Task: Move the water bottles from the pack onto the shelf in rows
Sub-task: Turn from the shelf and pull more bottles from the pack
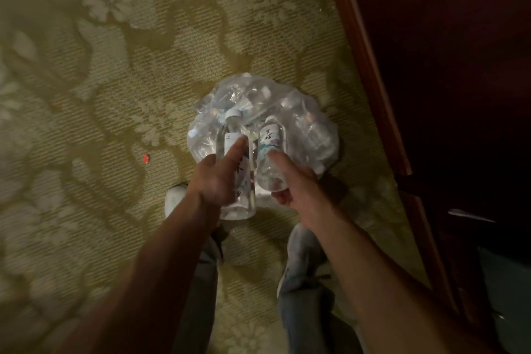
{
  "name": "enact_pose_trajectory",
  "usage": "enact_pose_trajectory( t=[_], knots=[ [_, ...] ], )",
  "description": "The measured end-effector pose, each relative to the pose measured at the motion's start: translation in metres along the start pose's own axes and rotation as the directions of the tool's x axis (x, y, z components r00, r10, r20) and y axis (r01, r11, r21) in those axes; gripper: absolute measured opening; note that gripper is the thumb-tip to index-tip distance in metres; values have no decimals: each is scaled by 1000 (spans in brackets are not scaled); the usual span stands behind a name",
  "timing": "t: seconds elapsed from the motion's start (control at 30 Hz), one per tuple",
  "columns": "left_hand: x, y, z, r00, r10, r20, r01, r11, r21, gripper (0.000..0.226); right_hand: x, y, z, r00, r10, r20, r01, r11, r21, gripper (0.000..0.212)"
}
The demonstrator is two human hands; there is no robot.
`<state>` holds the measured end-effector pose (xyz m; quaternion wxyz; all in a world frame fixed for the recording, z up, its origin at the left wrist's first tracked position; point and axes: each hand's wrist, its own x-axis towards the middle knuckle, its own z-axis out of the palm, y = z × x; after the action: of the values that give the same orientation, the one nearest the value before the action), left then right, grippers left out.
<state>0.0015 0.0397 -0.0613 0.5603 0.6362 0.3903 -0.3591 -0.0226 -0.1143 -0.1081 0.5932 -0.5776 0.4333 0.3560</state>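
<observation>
A torn clear plastic pack [310,123] lies on the carpet in front of my feet, with several water bottles dimly visible inside it. My left hand [214,178] grips one clear bottle [232,135] with a white cap, held above the pack. My right hand [296,181] grips a second clear bottle [271,152] with a printed label, just to the right of the first. The two bottles are side by side, caps pointing away from me. No shelf surface shows clearly.
Dark red-brown wooden furniture [370,72] rises along the right side, its inside too dark to read. Patterned green-beige carpet [115,66] covers the floor to the left. A small red scrap [146,158] lies left of the pack. My shoes and trouser legs are below the hands.
</observation>
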Motion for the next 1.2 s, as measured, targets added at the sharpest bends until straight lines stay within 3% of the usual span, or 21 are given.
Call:
enact_pose_trajectory(
  t=[0.2,0.4,0.53,0.67,0.77,0.83,0.9,1.0,1.2],
  knots=[
    [-102,36,-5,996,-86,-21,87,996,28,59,-123,-43,-17,997,-74,-30,67,977,-201,60],
    [-219,83,-17,999,45,-24,-45,999,-2,38,-240,-76,-30,980,-175,99,192,961,-199,48],
    [-291,114,-29,987,96,133,-78,988,-134,33,-318,-93,-51,959,-241,148,262,954,-145,33],
    [-344,147,-31,942,199,269,-140,964,-224,55,-379,-129,-71,933,-293,210,333,923,-194,44],
    [-382,169,-26,921,310,238,-248,934,-257,35,-414,-162,-84,903,-363,230,413,881,-230,64],
    [-408,182,-22,902,386,194,-328,904,-276,28,-439,-184,-91,872,-440,216,484,840,-243,65],
    [-434,196,-16,865,459,201,-391,869,-305,29,-464,-200,-99,828,-523,201,559,792,-245,61],
    [-474,216,-8,790,574,215,-478,797,-369,50,-502,-218,-112,734,-655,179,678,697,-232,58],
    [-550,250,5,513,843,162,-707,522,-478,43,-586,-261,-124,565,-818,107,824,554,-120,41]
  ],
)
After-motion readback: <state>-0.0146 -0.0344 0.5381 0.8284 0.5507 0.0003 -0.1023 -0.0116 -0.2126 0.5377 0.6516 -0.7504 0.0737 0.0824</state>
